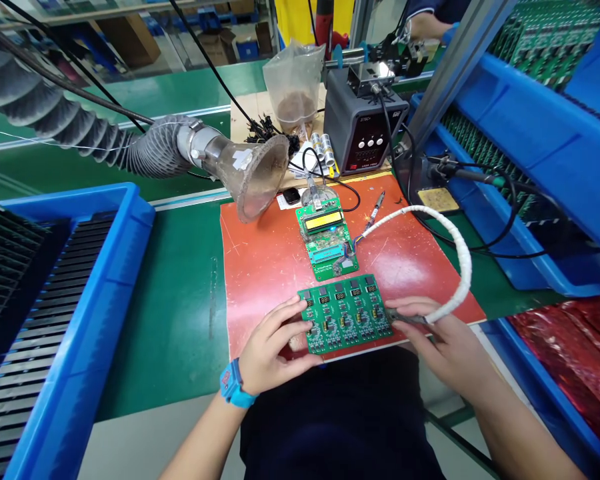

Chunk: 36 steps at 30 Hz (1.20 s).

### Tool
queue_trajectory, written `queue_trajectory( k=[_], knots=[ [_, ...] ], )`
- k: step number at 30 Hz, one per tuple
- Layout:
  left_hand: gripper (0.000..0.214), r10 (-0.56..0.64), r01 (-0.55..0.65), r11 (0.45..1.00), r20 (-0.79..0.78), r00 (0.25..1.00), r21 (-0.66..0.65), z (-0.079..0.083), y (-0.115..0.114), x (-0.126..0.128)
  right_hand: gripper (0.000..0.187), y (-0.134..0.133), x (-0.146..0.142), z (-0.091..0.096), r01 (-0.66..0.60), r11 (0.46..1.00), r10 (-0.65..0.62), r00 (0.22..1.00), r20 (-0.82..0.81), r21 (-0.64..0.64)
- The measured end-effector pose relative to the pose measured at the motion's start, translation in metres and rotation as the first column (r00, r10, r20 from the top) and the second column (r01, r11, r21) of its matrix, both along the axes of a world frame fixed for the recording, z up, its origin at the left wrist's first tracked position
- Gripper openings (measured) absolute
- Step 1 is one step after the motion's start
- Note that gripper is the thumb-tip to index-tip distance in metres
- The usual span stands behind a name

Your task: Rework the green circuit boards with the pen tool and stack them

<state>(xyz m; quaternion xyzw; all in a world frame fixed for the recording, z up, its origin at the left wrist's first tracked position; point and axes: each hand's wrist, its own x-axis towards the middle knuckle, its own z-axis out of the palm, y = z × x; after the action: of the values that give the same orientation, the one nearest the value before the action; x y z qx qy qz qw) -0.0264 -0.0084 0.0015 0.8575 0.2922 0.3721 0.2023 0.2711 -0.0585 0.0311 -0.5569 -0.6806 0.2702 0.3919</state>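
Over the red mat point(260, 267), at lower centre of the frame, the left hand point(275, 343) gripped a green circuit panel point(347, 317) by one end; the right hand point(453, 347) pinched a grey plug point(414, 319) against the other. A skewed push risked scraping it.

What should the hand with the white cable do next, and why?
Perhaps the right hand should line up the end of the white cable with the wide green board, because it holds that end by the board's right edge while the left hand holds the left edge.
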Motion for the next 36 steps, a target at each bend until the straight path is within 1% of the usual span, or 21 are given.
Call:
queue_trajectory(
  k=[3, 6, 12, 18, 21, 24, 28, 32, 36],
  knots=[
    [0.045, 0.012, -0.012, 1.000, -0.003, 1.000, 0.001, 0.000, 0.000, 0.000, 0.015, 0.001, 0.002, -0.001, -0.031, 0.998, 0.029, 0.999, 0.030, 0.057],
    [0.045, 0.020, -0.020, 1.000, -0.005, 1.000, 0.002, 0.000, 0.000, 0.000, 0.015, 0.002, 0.003, -0.003, -0.018, 0.995, 0.015, 0.999, 0.033, 0.095],
    [0.045, 0.027, -0.027, 1.000, -0.013, 1.000, -0.005, 0.000, -0.001, 0.000, 0.014, 0.000, -0.001, -0.007, 0.051, 0.998, -0.050, 0.999, -0.016, 0.027],
    [0.045, 0.031, -0.031, 0.999, -0.008, 0.999, -0.015, 0.002, -0.001, 0.001, 0.014, 0.000, -0.011, -0.010, 0.166, 0.985, -0.163, 0.984, -0.072, 0.043],
    [0.047, 0.026, -0.026, 0.999, -0.003, 1.000, -0.021, 0.002, -0.001, 0.001, 0.013, -0.002, -0.017, -0.014, 0.225, 0.974, -0.221, 0.968, -0.123, 0.027],
    [0.047, 0.024, -0.024, 1.000, -0.005, 1.000, -0.019, 0.002, -0.001, 0.001, 0.014, -0.004, -0.019, -0.017, 0.259, 0.966, -0.253, 0.952, -0.170, 0.010],
    [0.047, 0.023, -0.023, 1.000, -0.001, 1.000, -0.018, 0.001, -0.001, 0.001, 0.014, -0.006, -0.015, -0.017, 0.228, 0.974, -0.225, 0.959, -0.171, -0.007],
    [0.049, 0.017, -0.016, 1.000, 0.003, 1.000, -0.021, 0.000, -0.001, 0.001, 0.013, -0.006, -0.011, -0.015, 0.182, 0.982, -0.188, 0.966, -0.180, -0.051],
    [0.054, 0.014, -0.015, 1.000, -0.005, 1.000, -0.026, 0.002, -0.001, 0.001, 0.012, -0.007, -0.010, -0.014, 0.189, 0.980, -0.199, 0.960, -0.198, -0.068]
  ],
)
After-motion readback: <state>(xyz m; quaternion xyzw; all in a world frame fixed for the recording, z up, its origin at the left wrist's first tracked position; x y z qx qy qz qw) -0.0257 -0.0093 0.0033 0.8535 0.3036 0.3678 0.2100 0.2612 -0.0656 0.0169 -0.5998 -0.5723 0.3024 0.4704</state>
